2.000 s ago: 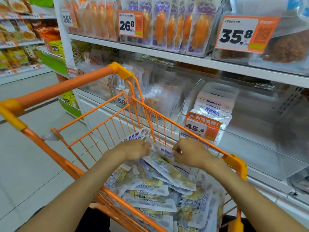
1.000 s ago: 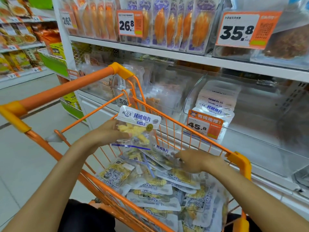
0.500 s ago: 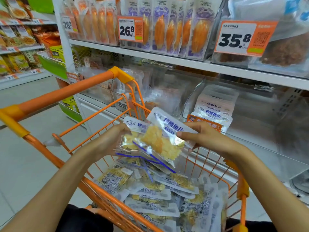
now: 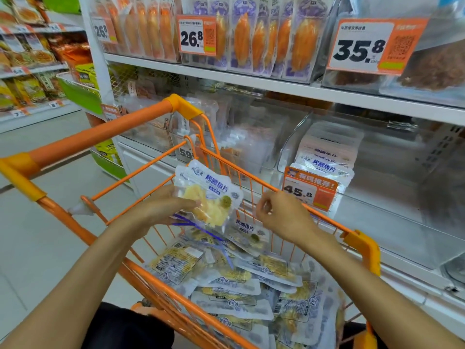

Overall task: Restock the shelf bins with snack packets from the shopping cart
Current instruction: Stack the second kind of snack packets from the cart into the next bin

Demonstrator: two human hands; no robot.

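Note:
My left hand (image 4: 161, 210) grips a small stack of clear snack packets (image 4: 211, 195) with blue print and yellow fish slices, held above the orange shopping cart (image 4: 362, 245). My right hand (image 4: 279, 212) hovers just right of the stack with loosely curled fingers and holds nothing. Several more packets (image 4: 241, 285) lie piled in the cart's basket. To the right, a clear shelf bin (image 4: 297, 137) tagged 45.8 (image 4: 308, 188) holds a short row of the same packets (image 4: 327, 159) at its front left.
The cart's handle bar (image 4: 95, 137) crosses the left of the view. Neighbouring clear bins (image 4: 251, 137) hold other pale packets. The upper shelf (image 4: 251, 81) carries orange snack packs with 26.8 and 35.8 tags. Grey floor (image 4: 50, 222) lies to the left, with more shelves beyond.
My left hand lifted a packet from the cart, my right hand brought up another and laid it on the stack, then let go and drew back to the right.

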